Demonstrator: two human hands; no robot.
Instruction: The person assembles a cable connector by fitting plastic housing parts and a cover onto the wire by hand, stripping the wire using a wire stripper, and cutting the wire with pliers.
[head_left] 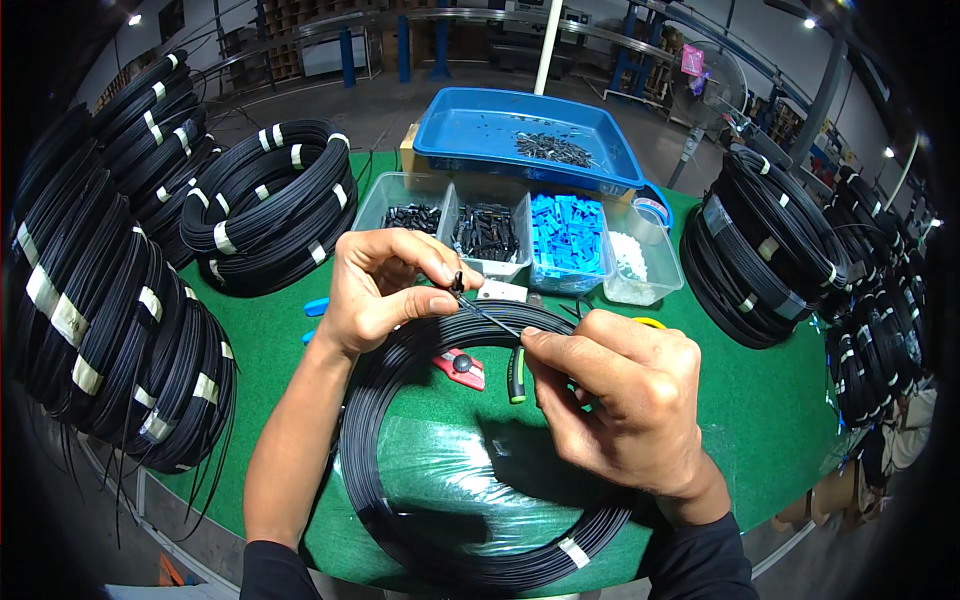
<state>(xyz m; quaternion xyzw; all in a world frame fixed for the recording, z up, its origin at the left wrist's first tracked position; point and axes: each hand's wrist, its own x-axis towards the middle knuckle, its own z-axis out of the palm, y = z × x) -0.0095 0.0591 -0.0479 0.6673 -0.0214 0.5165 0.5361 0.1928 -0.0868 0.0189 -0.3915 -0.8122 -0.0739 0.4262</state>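
Four bins (640,293), blue tray (460,135), coil (361,450) below hands (630,400)

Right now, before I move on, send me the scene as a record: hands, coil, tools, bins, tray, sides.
Left hand: pinching a small black piece
Right hand: gripping a thin black cable
Coil: black coil, flat on green mat
Tools: red tool; black-and-green handle
Bins: four clear bins; black parts in two, blue parts, white pieces
Tray: blue tray behind bins, dark bits inside
Sides: taped coils left and right
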